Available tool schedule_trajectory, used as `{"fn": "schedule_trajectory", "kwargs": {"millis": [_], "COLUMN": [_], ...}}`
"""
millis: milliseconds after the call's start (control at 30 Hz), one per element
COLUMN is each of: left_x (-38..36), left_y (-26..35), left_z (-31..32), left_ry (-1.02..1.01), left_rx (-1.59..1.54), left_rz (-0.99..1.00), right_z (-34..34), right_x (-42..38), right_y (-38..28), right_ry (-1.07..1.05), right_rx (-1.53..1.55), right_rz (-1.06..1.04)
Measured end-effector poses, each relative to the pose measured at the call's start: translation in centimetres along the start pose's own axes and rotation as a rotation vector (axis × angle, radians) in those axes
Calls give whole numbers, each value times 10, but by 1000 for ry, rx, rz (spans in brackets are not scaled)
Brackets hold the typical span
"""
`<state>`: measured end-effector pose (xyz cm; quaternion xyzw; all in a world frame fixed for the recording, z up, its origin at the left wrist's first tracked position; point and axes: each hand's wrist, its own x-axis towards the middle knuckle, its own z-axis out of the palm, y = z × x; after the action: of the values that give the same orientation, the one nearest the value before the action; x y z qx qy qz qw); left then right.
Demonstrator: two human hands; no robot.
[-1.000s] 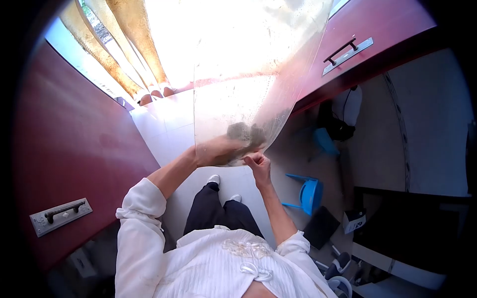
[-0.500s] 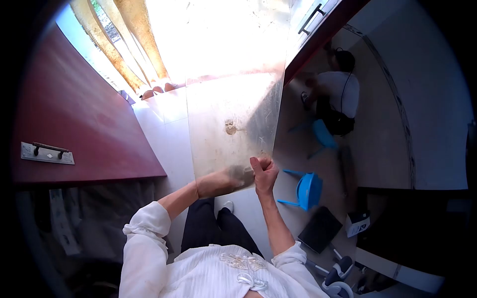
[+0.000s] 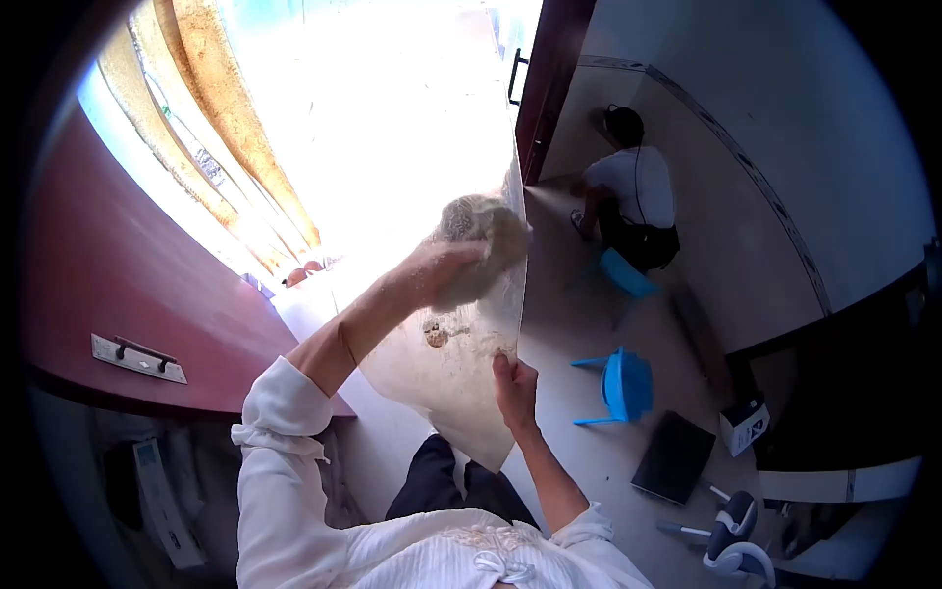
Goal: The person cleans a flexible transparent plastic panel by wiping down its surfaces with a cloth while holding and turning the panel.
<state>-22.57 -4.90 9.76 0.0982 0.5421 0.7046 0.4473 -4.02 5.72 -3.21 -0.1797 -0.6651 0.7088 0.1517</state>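
A long translucent plastic sheet (image 3: 412,363) with brown stains hangs in front of me, its lower end bent toward my legs. My right hand (image 3: 516,391) pinches the sheet's right edge, thumb on the near face. Farther up, my left hand (image 3: 456,267) is against the sheet and closed around a greyish rag (image 3: 471,218). Motion blur and glare hide the fingers of that hand. Whether the hand is on the near or far face is hard to tell.
Red door panels with handles stand at left (image 3: 226,324) and upper right (image 3: 559,93). Tan curtain strips (image 3: 231,108) hang at upper left. At right are a crouching person (image 3: 633,191), blue stools (image 3: 626,385), a black flat object (image 3: 673,456) and a white box (image 3: 744,426).
My left hand has moved up along the sheet with the rag. My right hand is lower in view, still on the edge. The sheet's lower end has bent, and the view has shifted.
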Motion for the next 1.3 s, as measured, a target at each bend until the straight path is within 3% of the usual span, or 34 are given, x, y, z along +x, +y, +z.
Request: {"fn": "schedule_trajectory", "kwargs": {"millis": [33,100,133,200,267,333,400,433,500,567,600,667,733,800,867,933,1000,1067,1100,1167,1200,1267,1300], "left_x": [-2,-19,-37,-30,-13,-20,5,5,1,-22,-22,-17,-18,-40,-32,-66,-67,-76,-77,-85,-74,-40,-24], "left_y": [-24,-57,-42,-48,-34,19,11,-3,-35,-42,-43,-47,-56,-45,-55,-3,1,-4,-8,-30,-45,-42,-19], "left_z": [2,24,28,19,-8,13,-12,-22,-23,-21,-26,-42,-53,-92,-131,-94,-98,-74,-52,-12,-6,-6,-4], "left_ry": [-17,-136,-229,-188,-100,-88,-161,-228,-415,-519,-513,-476,-819,-283,128,801,761,740,634,389,266,320,480], "left_rx": [4,185,111,50,286,-297,-305,42,620,389,386,875,1867,1233,457,497,354,844,1023,1344,1516,1573,1518], "left_rz": [-7,230,53,154,11,225,187,17,233,-7,-3,24,336,21,273,277,683,932,1141,1001,1178,1284,1219], "right_z": [-2,-5,-3,8,5,11,10,10,12,21,29,40,40,29,26,28,31,31,37,44,48,48,49], "right_x": [-3,-11,-17,-25,-25,-25,-21,-22,-22,-28,-30,-31,-18,-4,-2,-6,-4,-8,-14,-25,-30,-33,-36], "right_y": [0,1,-1,-1,-3,-7,-6,-7,-10,-2,2,7,14,8,-13,-14,-9,10,5,2,1,-10,-20], "right_ry": [19,27,67,150,174,222,229,238,232,204,184,190,253,233,207,166,117,14,-11,-58,-67,-124,-120], "right_rx": [-2,-37,-79,-91,-99,-84,-130,-136,-141,-179,-204,-218,-132,-90,-81,-41,-6,-33,-54,-68,-56,66,60], "right_rz": [-1,-116,-101,-90,-87,-97,-117,-119,-118,-116,-120,-133,-113,-202,-234,-220,-222,-167,-146,-141,-165,-28,-54]}}
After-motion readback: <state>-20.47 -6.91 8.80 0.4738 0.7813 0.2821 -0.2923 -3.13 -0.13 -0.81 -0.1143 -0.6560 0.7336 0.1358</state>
